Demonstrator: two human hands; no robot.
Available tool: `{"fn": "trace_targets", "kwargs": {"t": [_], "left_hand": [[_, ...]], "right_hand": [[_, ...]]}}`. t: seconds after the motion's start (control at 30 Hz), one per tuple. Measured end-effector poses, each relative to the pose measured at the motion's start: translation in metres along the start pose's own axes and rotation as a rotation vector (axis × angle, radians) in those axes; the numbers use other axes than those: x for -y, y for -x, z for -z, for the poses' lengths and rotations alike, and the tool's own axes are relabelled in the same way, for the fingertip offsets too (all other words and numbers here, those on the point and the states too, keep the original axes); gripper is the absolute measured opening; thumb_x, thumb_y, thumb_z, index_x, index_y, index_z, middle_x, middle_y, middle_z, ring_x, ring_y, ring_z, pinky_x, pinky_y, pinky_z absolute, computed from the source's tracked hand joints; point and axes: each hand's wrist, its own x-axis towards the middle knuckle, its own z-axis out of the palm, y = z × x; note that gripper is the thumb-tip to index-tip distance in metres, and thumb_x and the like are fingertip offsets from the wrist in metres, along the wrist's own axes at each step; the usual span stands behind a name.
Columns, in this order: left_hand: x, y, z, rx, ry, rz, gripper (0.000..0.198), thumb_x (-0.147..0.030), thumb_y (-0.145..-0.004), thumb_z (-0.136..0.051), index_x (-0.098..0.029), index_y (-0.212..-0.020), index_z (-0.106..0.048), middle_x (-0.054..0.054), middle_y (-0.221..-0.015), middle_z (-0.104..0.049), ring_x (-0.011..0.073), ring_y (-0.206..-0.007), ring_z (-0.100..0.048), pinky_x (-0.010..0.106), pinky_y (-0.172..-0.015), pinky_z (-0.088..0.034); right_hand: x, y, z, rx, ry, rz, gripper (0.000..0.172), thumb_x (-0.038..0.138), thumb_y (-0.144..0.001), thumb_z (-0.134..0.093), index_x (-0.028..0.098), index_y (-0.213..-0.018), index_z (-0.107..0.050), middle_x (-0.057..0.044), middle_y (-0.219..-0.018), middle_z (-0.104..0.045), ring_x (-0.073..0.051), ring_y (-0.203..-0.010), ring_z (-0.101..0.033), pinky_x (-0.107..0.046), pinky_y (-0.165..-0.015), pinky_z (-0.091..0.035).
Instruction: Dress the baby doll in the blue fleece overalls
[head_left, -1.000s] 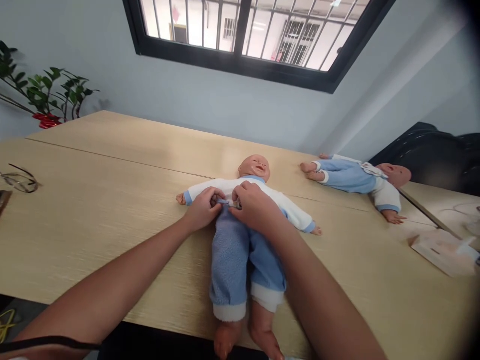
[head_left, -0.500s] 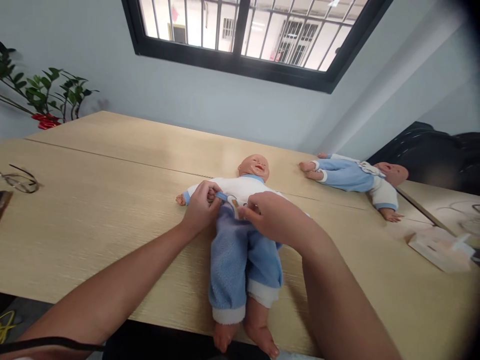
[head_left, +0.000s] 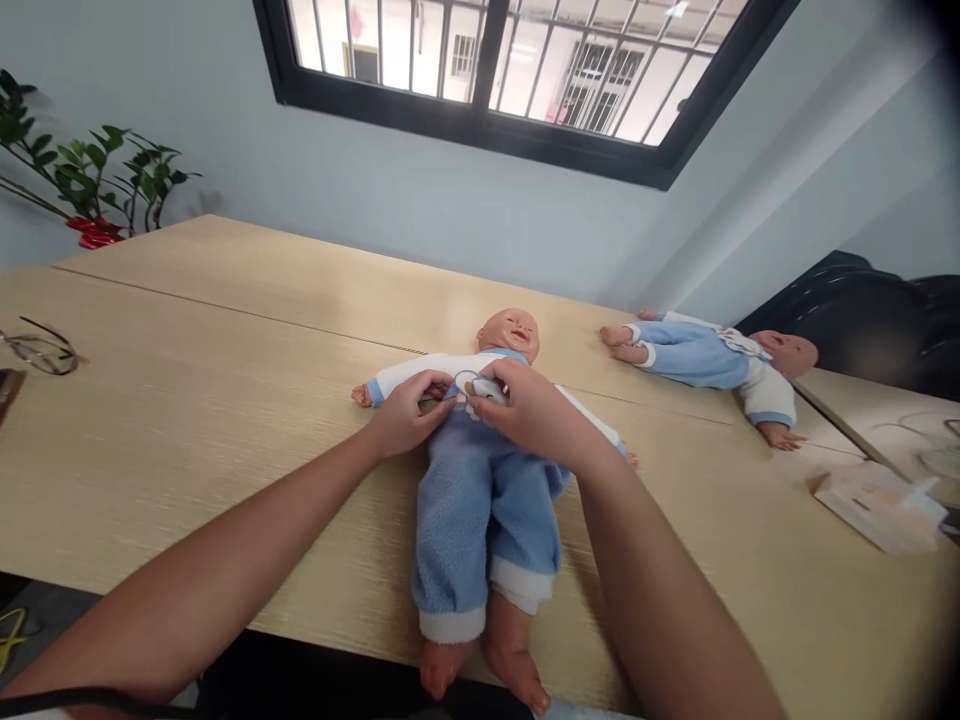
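A baby doll (head_left: 480, 470) lies on its back on the wooden table (head_left: 195, 400), feet over the near edge. It wears a white top and blue fleece trousers. My left hand (head_left: 409, 410) is closed, pinching the clothing at the doll's waist on its left side. My right hand (head_left: 525, 410) is closed on the clothing at the doll's chest, fingers pressed to the white top. The two hands nearly touch over the doll's belly.
A second dressed doll (head_left: 712, 360) lies at the back right of the table. A pair of glasses (head_left: 37, 350) rests at the far left. A white box (head_left: 881, 505) sits at the right. A potted plant (head_left: 90, 190) stands at the back left; a dark chair (head_left: 862, 310) is at the right.
Both hands stayed at the doll's waist and moved slightly up toward its chest. The right hand, which had slid down to the right, came back to meet the left.
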Motion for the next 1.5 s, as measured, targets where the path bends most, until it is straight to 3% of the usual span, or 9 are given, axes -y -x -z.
{"fn": "trace_targets", "kwargs": {"t": [0.27, 0.4, 0.57, 0.67, 0.87, 0.93, 1.13, 1.37, 1.5], "left_hand": [[0.002, -0.002, 0.001, -0.057, 0.022, 0.077, 0.026, -0.041, -0.092, -0.067, -0.019, -0.105, -0.062, 0.005, -0.100, -0.067, 0.0179, -0.090, -0.064, 0.032, -0.086, -0.054], [-0.004, 0.000, 0.007, 0.075, 0.081, 0.081, 0.037, -0.045, -0.094, -0.064, -0.018, -0.119, -0.063, 0.006, -0.103, -0.067, 0.0192, -0.093, -0.063, 0.032, -0.085, -0.052], [-0.002, -0.002, 0.013, 0.153, 0.038, -0.016, 0.026, -0.041, -0.097, -0.060, -0.018, -0.104, -0.069, 0.006, -0.101, -0.067, 0.0183, -0.091, -0.060, 0.031, -0.084, -0.050], [0.000, -0.004, 0.011, 0.049, -0.081, -0.038, 0.017, -0.034, -0.091, -0.066, -0.018, -0.098, -0.069, 0.003, -0.092, -0.067, 0.0171, -0.084, -0.059, 0.030, -0.080, -0.050], [-0.005, -0.003, 0.001, -0.372, -0.275, 0.074, 0.012, -0.023, -0.086, -0.066, -0.020, -0.097, -0.063, 0.001, -0.087, -0.066, 0.0157, -0.075, -0.061, 0.029, -0.073, -0.051], [-0.004, -0.003, 0.001, -0.320, -0.282, 0.126, 0.017, -0.025, -0.088, -0.064, -0.021, -0.104, -0.060, -0.001, -0.081, -0.064, 0.0155, -0.069, -0.059, 0.029, -0.068, -0.049], [0.006, -0.005, 0.017, 0.144, -0.254, 0.095, 0.020, -0.040, -0.091, -0.065, -0.021, -0.085, -0.061, -0.001, -0.073, -0.064, 0.0167, -0.065, -0.056, 0.029, -0.061, -0.042], [-0.004, -0.005, 0.018, -0.113, -0.634, 0.235, 0.019, -0.033, -0.088, -0.062, -0.022, -0.075, -0.057, 0.003, -0.069, -0.066, 0.0216, -0.068, -0.059, 0.032, -0.063, -0.036], [-0.009, -0.004, 0.017, -0.081, -0.820, 0.261, 0.023, -0.035, -0.093, -0.054, -0.021, -0.076, -0.060, 0.007, -0.071, -0.068, 0.0240, -0.066, -0.060, 0.034, -0.064, -0.035]], "right_hand": [[-0.003, -0.001, 0.001, 0.079, -0.230, -0.092, 0.034, 0.044, -0.102, -0.047, 0.019, -0.088, -0.065, 0.000, -0.082, -0.068, -0.016, -0.074, -0.058, -0.029, -0.069, -0.040], [-0.007, -0.005, -0.002, 0.032, -0.252, -0.080, 0.029, 0.037, -0.101, -0.050, 0.019, -0.092, -0.070, 0.000, -0.085, -0.069, -0.017, -0.077, -0.058, -0.029, -0.074, -0.040], [-0.011, -0.006, -0.002, -0.003, -0.270, -0.066, 0.023, 0.035, -0.098, -0.055, 0.019, -0.097, -0.072, -0.001, -0.087, -0.070, -0.017, -0.078, -0.059, -0.029, -0.074, -0.041], [-0.011, -0.006, -0.002, -0.023, -0.266, -0.062, 0.023, 0.034, -0.098, -0.055, 0.019, -0.097, -0.072, -0.001, -0.087, -0.070, -0.017, -0.077, -0.058, -0.029, -0.073, -0.040], [0.000, -0.002, -0.006, -0.046, -0.201, -0.069, 0.023, 0.035, -0.098, -0.055, 0.021, -0.100, -0.073, 0.000, -0.080, -0.068, -0.016, -0.070, -0.055, -0.029, -0.069, -0.039], [0.004, 0.000, -0.006, -0.031, -0.196, -0.055, 0.022, 0.034, -0.097, -0.055, 0.021, -0.100, -0.072, 0.000, -0.080, -0.068, -0.017, -0.071, -0.055, -0.029, -0.070, -0.040], [0.007, -0.002, -0.002, -0.060, -0.256, -0.070, 0.021, 0.034, -0.097, -0.055, 0.019, -0.096, -0.070, -0.001, -0.084, -0.068, -0.017, -0.075, -0.056, -0.030, -0.073, -0.041], [0.004, -0.002, -0.002, 0.021, -0.295, -0.100, 0.025, 0.037, -0.099, -0.054, 0.019, -0.097, -0.070, -0.002, -0.087, -0.069, -0.017, -0.077, -0.059, -0.029, -0.071, -0.043], [0.002, 0.000, -0.003, 0.196, -0.244, -0.058, 0.031, 0.042, -0.101, -0.055, 0.024, -0.121, -0.069, -0.004, -0.108, -0.073, -0.020, -0.093, -0.064, -0.031, -0.081, -0.047]]}}
